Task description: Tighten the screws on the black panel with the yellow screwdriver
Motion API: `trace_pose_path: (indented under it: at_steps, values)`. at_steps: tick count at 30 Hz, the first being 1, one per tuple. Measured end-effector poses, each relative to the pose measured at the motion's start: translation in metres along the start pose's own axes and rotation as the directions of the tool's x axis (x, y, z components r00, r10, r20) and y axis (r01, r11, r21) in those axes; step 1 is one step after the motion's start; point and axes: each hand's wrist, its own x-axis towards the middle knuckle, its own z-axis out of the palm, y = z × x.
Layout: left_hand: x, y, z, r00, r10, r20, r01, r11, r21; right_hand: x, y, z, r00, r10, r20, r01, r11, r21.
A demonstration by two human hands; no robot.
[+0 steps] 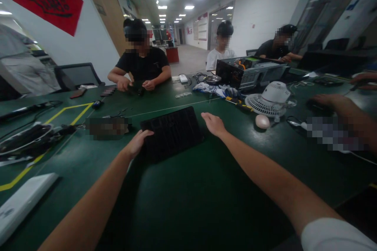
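Glossy tabletop (pixel 229 188) — left hand (pixel 139 143) closed on ribbed black slab (pixel 173 133) — right hand (pixel 215 125) half-open, free

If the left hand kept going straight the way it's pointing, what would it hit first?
Most likely the flat black panel: the left hand's thumb already overlaps its left side in the picture, though depth is hard to judge from this one view.
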Motion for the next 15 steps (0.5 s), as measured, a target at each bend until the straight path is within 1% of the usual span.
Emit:
trace_pose_path:
  at_steps: [2,5,7,11,13,15]
  values:
    - [0.001,0.000,0.004,0.999,0.009,-0.042,-0.010,1.000,-0.026,0.007,0.002,-0.004,1.000,0.014,-0.013,-0.015,0.996,-0.086]
    - [0.004,-0.003,0.010,0.982,0.032,-0.187,-0.041,0.998,-0.042,0.014,0.002,-0.006,1.000,-0.016,0.001,0.016,0.983,-0.185]
    - [0.004,-0.007,0.013,0.965,0.049,-0.258,-0.068,0.996,-0.065,0.017,0.002,-0.006,0.999,-0.047,0.019,0.050,0.972,-0.230]
    - [0.001,-0.011,0.015,0.961,0.060,-0.270,-0.109,0.979,-0.170,0.018,0.006,-0.008,0.997,-0.073,0.022,0.076,0.957,-0.278]
    - [-0.003,-0.008,0.015,0.955,0.072,-0.286,-0.135,0.969,-0.206,0.016,0.009,-0.010,0.997,-0.072,0.011,0.072,0.954,-0.290]
    - [-0.006,-0.004,0.017,0.958,0.096,-0.269,-0.153,0.968,-0.198,0.014,0.013,-0.010,0.997,-0.074,-0.002,0.070,0.953,-0.295]
